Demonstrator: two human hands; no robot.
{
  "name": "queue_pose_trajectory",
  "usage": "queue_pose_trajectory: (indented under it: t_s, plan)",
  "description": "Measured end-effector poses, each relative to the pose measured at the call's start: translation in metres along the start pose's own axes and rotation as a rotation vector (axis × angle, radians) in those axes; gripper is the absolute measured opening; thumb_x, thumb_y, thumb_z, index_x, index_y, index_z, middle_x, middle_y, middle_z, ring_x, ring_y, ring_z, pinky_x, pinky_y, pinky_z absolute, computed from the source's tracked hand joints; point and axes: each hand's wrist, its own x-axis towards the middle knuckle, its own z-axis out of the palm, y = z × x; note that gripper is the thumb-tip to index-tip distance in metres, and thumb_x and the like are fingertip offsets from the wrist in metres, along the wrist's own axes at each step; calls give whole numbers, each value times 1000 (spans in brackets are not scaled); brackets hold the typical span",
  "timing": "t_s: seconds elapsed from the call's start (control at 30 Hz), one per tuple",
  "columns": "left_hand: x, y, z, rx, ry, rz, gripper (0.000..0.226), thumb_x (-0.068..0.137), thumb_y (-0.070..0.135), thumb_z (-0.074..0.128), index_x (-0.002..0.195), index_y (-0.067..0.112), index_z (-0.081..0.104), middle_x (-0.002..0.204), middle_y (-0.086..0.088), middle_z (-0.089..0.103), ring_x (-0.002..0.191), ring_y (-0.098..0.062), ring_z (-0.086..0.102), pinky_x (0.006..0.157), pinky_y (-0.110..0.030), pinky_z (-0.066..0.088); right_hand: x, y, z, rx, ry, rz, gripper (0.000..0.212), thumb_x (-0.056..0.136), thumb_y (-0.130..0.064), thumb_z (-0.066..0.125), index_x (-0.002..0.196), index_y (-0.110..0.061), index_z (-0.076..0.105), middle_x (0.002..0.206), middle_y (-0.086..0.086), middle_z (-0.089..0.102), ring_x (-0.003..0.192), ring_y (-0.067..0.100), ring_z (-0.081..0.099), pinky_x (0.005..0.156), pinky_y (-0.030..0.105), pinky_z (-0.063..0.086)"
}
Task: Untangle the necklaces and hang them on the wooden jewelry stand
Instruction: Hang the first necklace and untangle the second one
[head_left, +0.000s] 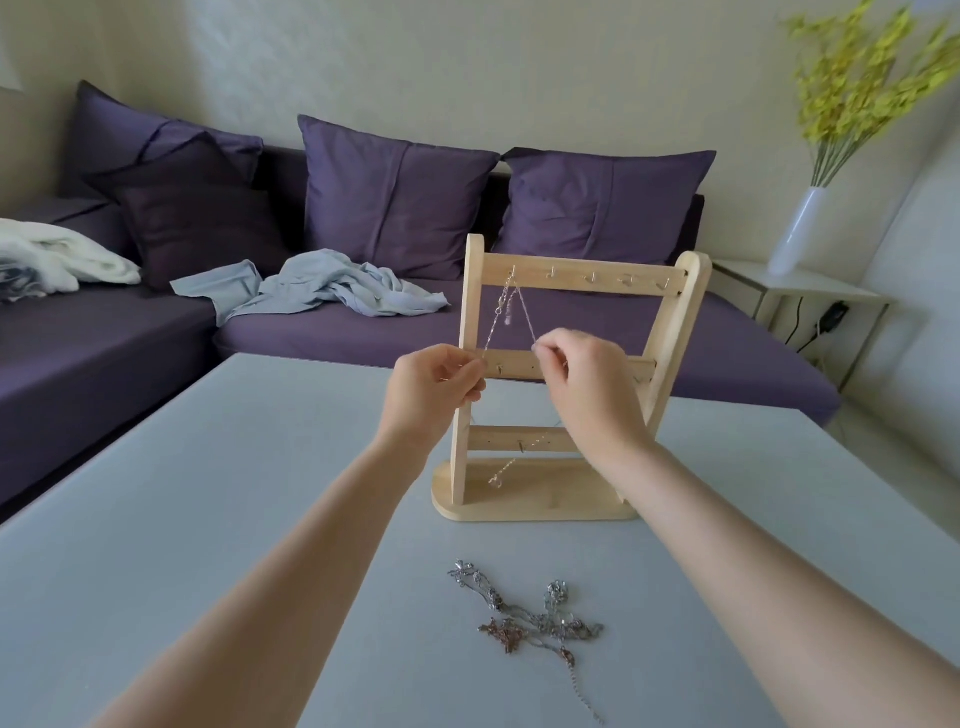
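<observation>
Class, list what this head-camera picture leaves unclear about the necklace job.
- Thin chain on the stand: too fine to tell whether it sits on the hook.
- Left hand and right hand: fingertips hide the pinched chain.
- Tangled pile: necklace count unclear.

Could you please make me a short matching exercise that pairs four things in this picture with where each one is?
1. thin chain
2. tangled necklaces
3. vase
4. grey cloth

A. on the sofa
B. on the side table
C. lying on the table before the stand
D. over the top-left hook, held by both hands

Pairs: 1-D, 2-C, 3-B, 4-A
</observation>
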Motion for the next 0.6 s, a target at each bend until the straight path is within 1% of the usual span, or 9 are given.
queue_pose_trajectory:
  t_s: [0.1, 0.2, 0.27, 0.37, 0.43, 0.47, 0.5, 0.53, 0.6]
  plan:
    - [-4, -9, 1, 45, -17, 22, 17, 87, 10, 61, 72, 18, 64, 66, 2, 66, 56, -2, 59, 68, -20, 50, -14, 2, 8, -25, -46, 54, 19, 91, -10, 49, 79, -6, 65, 66, 0, 55, 63, 18, 48, 50, 27, 30]
    - [-8, -19, 3, 96, -52, 6, 19, 86, 10, 60, 71, 20, 65, 66, 4, 68, 55, 1, 61, 66, -17, 51, -29, 5, 17, -69, -102, 114, 23, 92, -16, 50, 77, -7, 65, 65, 4, 62, 67, 23, 52, 49, 26, 26]
    - [-11, -25, 3, 126, -70, -7, 21, 86, 10, 60, 68, 21, 65, 65, 7, 68, 56, 1, 63, 69, -21, 51, -37, 7, 22, -44, -141, 163, 25, 90, -19, 52, 75, -6, 67, 65, 8, 63, 68, 26, 54, 52, 29, 30]
    - [-14, -33, 2, 191, -92, -21, 22, 85, 10, 61, 67, 22, 64, 63, 10, 67, 62, -6, 66, 70, -26, 52, -43, 11, 28, 123, -163, 266, 25, 85, -18, 59, 69, -1, 68, 62, 15, 65, 62, 31, 56, 58, 34, 42]
    - [-15, -40, 1, 224, -107, -28, 23, 84, 10, 62, 66, 23, 63, 61, 12, 67, 64, -10, 67, 70, -29, 52, -45, 12, 32, 247, -206, 367, 21, 82, -13, 62, 67, 1, 69, 60, 12, 66, 51, 17, 52, 56, 30, 41]
    - [-16, -43, 1, 229, -117, -35, 22, 84, 10, 62, 67, 23, 62, 61, 12, 67, 62, -8, 66, 71, -29, 51, -48, 13, 33, 299, -241, 413, 18, 81, -10, 63, 69, 1, 71, 55, 5, 65, 45, 7, 48, 51, 23, 37]
    - [-18, -46, 1, 229, -130, -46, 21, 85, 11, 62, 68, 23, 62, 63, 11, 68, 60, -6, 66, 71, -29, 51, -51, 14, 34, 333, -273, 449, 15, 81, -9, 64, 71, 0, 71, 49, -4, 60, 41, 3, 45, 46, 16, 32]
    - [-20, -49, 1, 232, -144, -58, 21, 85, 11, 63, 69, 24, 62, 65, 9, 68, 59, -4, 65, 70, -28, 51, -54, 15, 36, 350, -300, 476, 13, 81, -10, 66, 74, 0, 71, 46, -10, 54, 39, 1, 43, 45, 12, 30]
    - [-24, -56, 2, 244, -166, -80, 20, 85, 12, 63, 69, 24, 62, 66, 8, 68, 60, -5, 65, 70, -28, 51, -61, 16, 39, 355, -340, 510, 11, 82, -13, 67, 78, -4, 70, 51, -10, 51, 43, 2, 42, 45, 10, 31]
